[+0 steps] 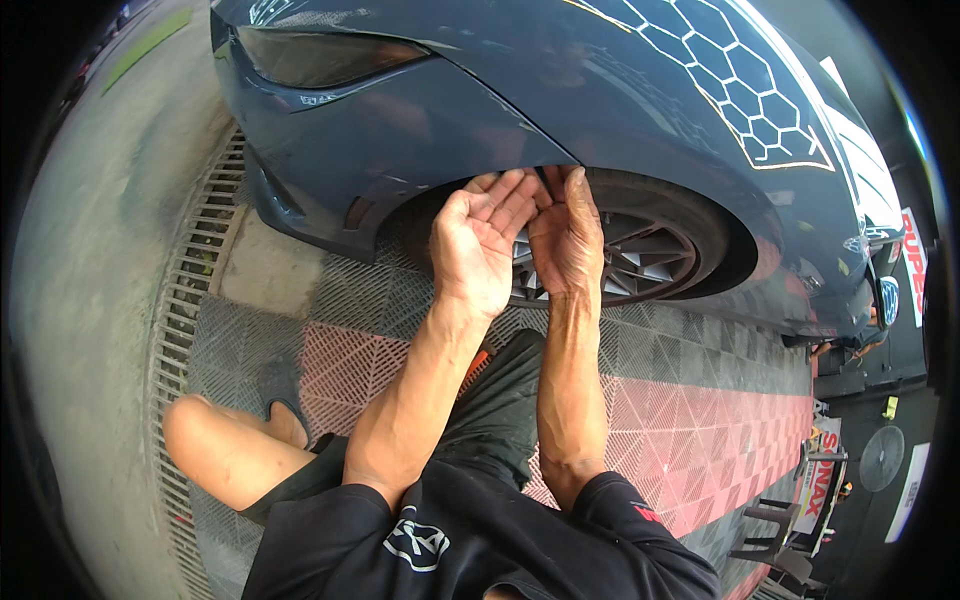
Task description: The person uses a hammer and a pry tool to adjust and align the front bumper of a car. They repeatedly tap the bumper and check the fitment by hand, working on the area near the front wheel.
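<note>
Both my hands are raised, palms up, at the front wheel arch of a dark blue-grey car (350,125). My left hand (480,240) has its palm showing and its fingers stretched toward the arch edge, slightly bent. Close beside it, my right hand (567,240) points upward, its thumb near the fender's lower lip. The ends of its fingers are partly hidden around the arch edge, and I see nothing held in either palm. Behind the hands is the wheel (650,250), with a dark spoked rim and black tyre.
The headlight (330,60) is at upper left, and white hexagon graphics (740,80) mark the bodywork. Beneath me lie black and red floor tiles (690,430), bordered on the left by a drain grate (185,290). A plastic stool (770,530) and a round fan (882,460) stand at right.
</note>
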Motion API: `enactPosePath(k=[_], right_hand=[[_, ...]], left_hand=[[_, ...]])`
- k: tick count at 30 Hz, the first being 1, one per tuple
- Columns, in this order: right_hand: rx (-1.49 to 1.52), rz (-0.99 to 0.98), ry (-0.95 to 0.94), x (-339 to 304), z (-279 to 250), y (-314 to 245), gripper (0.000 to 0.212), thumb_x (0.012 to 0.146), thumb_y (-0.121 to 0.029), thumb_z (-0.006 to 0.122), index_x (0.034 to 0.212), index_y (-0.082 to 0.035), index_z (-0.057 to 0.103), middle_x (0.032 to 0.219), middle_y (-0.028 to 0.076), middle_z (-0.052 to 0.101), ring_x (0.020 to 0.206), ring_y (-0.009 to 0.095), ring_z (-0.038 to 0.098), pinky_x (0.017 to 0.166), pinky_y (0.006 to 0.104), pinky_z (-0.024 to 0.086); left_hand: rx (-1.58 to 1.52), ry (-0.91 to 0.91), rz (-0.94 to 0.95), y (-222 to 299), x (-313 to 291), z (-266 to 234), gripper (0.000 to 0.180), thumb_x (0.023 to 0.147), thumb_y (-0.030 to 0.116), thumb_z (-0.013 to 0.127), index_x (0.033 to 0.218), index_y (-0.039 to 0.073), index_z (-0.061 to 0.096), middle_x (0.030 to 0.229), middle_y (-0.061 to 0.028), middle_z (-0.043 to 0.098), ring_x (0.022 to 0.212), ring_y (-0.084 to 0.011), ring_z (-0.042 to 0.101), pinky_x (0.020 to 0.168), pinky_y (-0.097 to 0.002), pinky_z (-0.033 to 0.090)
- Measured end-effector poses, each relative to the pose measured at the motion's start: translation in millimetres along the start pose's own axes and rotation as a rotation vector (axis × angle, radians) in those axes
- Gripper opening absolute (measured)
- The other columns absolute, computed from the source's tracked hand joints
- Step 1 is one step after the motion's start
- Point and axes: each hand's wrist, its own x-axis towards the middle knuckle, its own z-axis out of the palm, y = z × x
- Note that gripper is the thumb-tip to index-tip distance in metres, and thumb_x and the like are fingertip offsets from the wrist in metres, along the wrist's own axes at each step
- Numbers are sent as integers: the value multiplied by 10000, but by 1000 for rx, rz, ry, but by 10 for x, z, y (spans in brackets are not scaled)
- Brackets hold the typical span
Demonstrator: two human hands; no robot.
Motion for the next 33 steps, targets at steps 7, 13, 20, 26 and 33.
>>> enactPosePath(k=[7,13,20,26,33], right_hand=[[-155,-123,154,10,129,389,395,993,-347,711,1079,38,697,1039,132,726,976,277,728,931,445,592],[-324,-164,224,-25,182,754,328,1003,-247,712,1113,63,713,984,142,741,894,240,746,852,360,621],[-150,-174,227,62,22,365,432,1029,-399,638,1044,31,675,967,133,706,871,263,747,831,388,630],[-139,-251,226,43,144,414,484,1036,-448,606,1016,34,637,960,146,685,848,260,742,809,392,630],[-85,-187,196,76,155,400,518,1033,-480,591,1056,36,628,981,145,674,871,248,729,811,391,631]], left_hand=[[317,94,-49,29,-422,-573,395,1057,224,392,1322,-42,517,1220,-223,679,1125,-315,683,1044,-441,534],[550,246,-20,497,-770,-1052,336,1045,220,447,1260,4,588,1129,-183,714,995,-247,695,939,-401,560],[831,224,207,1027,-830,-1083,276,1055,173,488,1217,11,642,1061,-128,735,942,-179,686,902,-344,564],[1616,-174,1088,1198,-246,-277,349,969,-33,496,1286,-52,641,1254,-191,686,1181,-328,650,1029,-416,514],[1872,-195,1437,1002,263,124,495,920,38,576,1414,42,598,1399,-183,565,1346,-357,496,1137,-493,383]])
